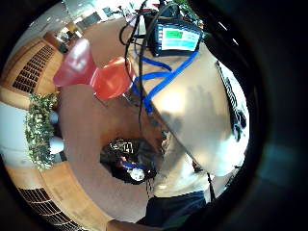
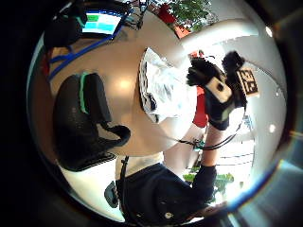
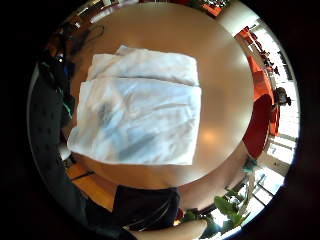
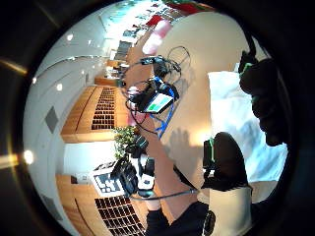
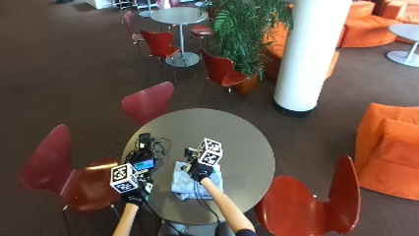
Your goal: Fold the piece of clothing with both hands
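A white garment (image 5: 192,184) lies folded into a flat rectangle on the round grey table (image 5: 242,142), near the person's edge. The right little finger side palm view shows the garment (image 3: 140,120) whole, in layers, with nothing gripping it. My right hand (image 5: 199,171) hovers over its far part with fingers relaxed and spread; the left thumb side palm view shows this right hand (image 2: 215,90) above the garment (image 2: 163,90). My left hand (image 5: 135,198) is off the cloth at the table's left edge, its fingers (image 2: 90,118) loosely curled and holding nothing.
A small device with a lit screen (image 5: 142,162) and cables lies on the table left of the garment. Red chairs (image 5: 147,102) ring the table, one at the right (image 5: 308,196). A white pillar (image 5: 308,54) and a plant stand beyond.
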### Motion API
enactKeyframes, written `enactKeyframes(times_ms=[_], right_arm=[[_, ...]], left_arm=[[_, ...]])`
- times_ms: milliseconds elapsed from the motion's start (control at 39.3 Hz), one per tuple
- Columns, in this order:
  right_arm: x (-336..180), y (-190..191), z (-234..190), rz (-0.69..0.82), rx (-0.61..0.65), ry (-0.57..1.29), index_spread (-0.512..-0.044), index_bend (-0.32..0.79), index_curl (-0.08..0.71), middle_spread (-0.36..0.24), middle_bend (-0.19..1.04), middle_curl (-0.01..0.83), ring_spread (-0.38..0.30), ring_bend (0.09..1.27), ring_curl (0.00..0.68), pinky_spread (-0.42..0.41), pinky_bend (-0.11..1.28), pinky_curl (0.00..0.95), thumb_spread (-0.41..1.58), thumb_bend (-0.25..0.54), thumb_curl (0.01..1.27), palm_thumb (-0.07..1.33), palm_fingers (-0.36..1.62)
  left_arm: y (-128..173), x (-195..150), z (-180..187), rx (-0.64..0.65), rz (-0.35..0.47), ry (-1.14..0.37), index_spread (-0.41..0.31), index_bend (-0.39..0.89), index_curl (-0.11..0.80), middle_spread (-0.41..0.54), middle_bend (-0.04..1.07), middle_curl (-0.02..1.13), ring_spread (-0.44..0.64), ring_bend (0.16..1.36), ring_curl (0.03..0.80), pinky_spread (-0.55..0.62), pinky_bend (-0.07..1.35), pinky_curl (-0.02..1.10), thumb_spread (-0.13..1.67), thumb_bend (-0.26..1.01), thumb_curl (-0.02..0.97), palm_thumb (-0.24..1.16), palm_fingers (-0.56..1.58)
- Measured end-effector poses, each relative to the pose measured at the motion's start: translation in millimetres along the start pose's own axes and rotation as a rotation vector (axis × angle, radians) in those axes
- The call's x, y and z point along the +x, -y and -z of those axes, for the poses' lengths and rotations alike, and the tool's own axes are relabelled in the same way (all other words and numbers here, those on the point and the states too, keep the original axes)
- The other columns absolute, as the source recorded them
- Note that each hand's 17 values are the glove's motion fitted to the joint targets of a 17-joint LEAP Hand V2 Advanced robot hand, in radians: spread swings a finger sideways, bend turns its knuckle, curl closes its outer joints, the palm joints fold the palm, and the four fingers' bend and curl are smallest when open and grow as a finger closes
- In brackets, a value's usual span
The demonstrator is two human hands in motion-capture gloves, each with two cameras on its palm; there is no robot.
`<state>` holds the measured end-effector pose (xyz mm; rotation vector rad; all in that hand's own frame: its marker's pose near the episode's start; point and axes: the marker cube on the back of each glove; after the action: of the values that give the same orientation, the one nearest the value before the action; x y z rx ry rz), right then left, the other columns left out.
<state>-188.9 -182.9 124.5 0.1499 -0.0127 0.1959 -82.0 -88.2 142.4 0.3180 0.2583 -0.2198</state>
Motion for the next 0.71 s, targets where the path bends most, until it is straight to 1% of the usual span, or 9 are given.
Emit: enactKeyframes(times_ms=[127, 178, 280, 356, 483, 559, 610, 712], right_arm=[[38.1, -13.8, 32.5, -0.008, 0.010, 0.006, -0.241, 0.08, 0.285, -0.186, 0.29, 0.490, -0.238, 0.62, 0.449, -0.330, 0.68, 0.404, 0.75, -0.020, 0.60, 0.90, 1.13], [54.0, -15.8, 39.8, -0.009, 0.011, 0.011, -0.240, 0.09, 0.282, -0.215, 0.26, 0.479, -0.235, 0.62, 0.448, -0.327, 0.68, 0.403, 0.77, -0.024, 0.60, 0.90, 1.13], [79.7, -19.9, 56.4, -0.020, 0.072, -0.002, -0.240, 0.09, 0.274, -0.236, 0.23, 0.471, -0.233, 0.61, 0.444, -0.324, 0.67, 0.397, 0.79, -0.024, 0.59, 0.91, 1.13], [93.4, -23.4, 64.3, -0.029, 0.122, -0.026, -0.240, 0.09, 0.269, -0.244, 0.22, 0.469, -0.232, 0.60, 0.441, -0.322, 0.67, 0.395, 0.79, -0.027, 0.59, 0.91, 1.13], [109.4, -26.6, 66.7, -0.052, 0.118, -0.018, -0.236, 0.10, 0.264, -0.252, 0.20, 0.465, -0.231, 0.58, 0.438, -0.321, 0.67, 0.390, 0.79, -0.028, 0.59, 0.91, 1.14], [117.0, -28.1, 72.3, -0.056, 0.113, 0.026, -0.235, 0.10, 0.261, -0.255, 0.20, 0.464, -0.231, 0.58, 0.437, -0.320, 0.66, 0.388, 0.79, -0.028, 0.59, 0.91, 1.14], [122.8, -26.9, 75.4, -0.057, 0.107, 0.089, -0.234, 0.09, 0.258, -0.249, 0.20, 0.466, -0.230, 0.57, 0.436, -0.320, 0.66, 0.387, 0.79, -0.028, 0.59, 0.91, 1.15], [130.3, -24.2, 83.9, -0.057, 0.115, 0.236, -0.234, 0.09, 0.255, -0.219, 0.22, 0.475, -0.229, 0.56, 0.436, -0.316, 0.65, 0.384, 0.80, -0.027, 0.59, 0.91, 1.16]], left_arm=[[-2.8, 16.7, 11.8, 0.006, -0.004, 0.031, -0.145, 0.25, 0.478, -0.063, 0.17, 0.37, 0.08, 0.32, 0.329, 0.06, 0.15, 0.25, 1.36, -0.01, 0.372, 0.52, 0.65], [-3.8, 24.4, 14.9, 0.014, -0.016, 0.047, -0.145, 0.25, 0.478, -0.063, 0.17, 0.37, 0.08, 0.32, 0.329, 0.06, 0.15, 0.25, 1.36, -0.01, 0.373, 0.52, 0.65], [-7.4, 39.5, 19.8, 0.007, -0.039, 0.066, -0.145, 0.25, 0.478, -0.063, 0.17, 0.37, 0.08, 0.32, 0.329, 0.06, 0.15, 0.24, 1.35, -0.01, 0.374, 0.52, 0.65], [-6.9, 47.1, 19.6, 0.003, -0.052, 0.072, -0.145, 0.25, 0.479, -0.063, 0.17, 0.37, 0.08, 0.32, 0.329, 0.06, 0.15, 0.24, 1.35, -0.01, 0.376, 0.52, 0.65], [-5.1, 53.8, 20.9, 0.009, -0.063, 0.097, -0.145, 0.25, 0.479, -0.063, 0.17, 0.37, 0.07, 0.32, 0.330, 0.07, 0.15, 0.24, 1.35, -0.01, 0.378, 0.52, 0.65], [-2.3, 52.9, 19.4, 0.008, -0.061, 0.114, -0.145, 0.24, 0.477, -0.060, 0.18, 0.37, 0.07, 0.32, 0.330, 0.07, 0.15, 0.24, 1.35, -0.01, 0.380, 0.52, 0.65], [-0.7, 53.7, 19.8, 0.012, -0.061, 0.113, -0.145, 0.24, 0.477, -0.060, 0.17, 0.37, 0.07, 0.32, 0.331, 0.07, 0.15, 0.24, 1.35, -0.01, 0.381, 0.51, 0.65], [3.1, 55.1, 21.6, 0.020, -0.060, 0.112, -0.145, 0.24, 0.477, -0.055, 0.17, 0.37, 0.07, 0.32, 0.331, 0.07, 0.15, 0.24, 1.35, -0.01, 0.382, 0.51, 0.64]])
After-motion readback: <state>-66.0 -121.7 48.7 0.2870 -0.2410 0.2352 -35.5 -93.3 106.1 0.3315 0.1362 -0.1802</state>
